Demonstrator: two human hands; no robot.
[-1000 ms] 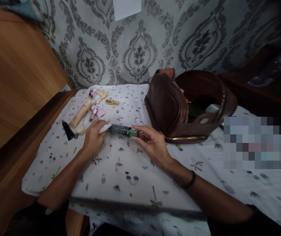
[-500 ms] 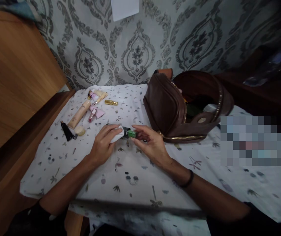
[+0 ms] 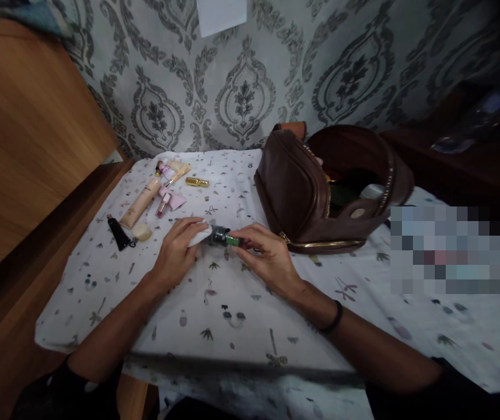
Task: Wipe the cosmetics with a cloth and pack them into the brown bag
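Observation:
My left hand is closed on a folded white wipe, which sits at the left end of a small dark cylindrical container. The fingers and thumb of my right hand pinch the container's green end. It lies crosswise between both hands, just above the patterned cloth. Its exact kind is too small and dim to tell. Right of my right hand stands an open brown leather bag with gold zips.
Left of my hands lie a black tube, a round cream-coloured item, a beige tube, a pink lipstick, a gold lipstick case and other small tubes. A wooden panel rises at the left.
My left hand and the wipe have shifted slightly left along the container, baring more of its dark body. My right fingers have closed onto the green end.

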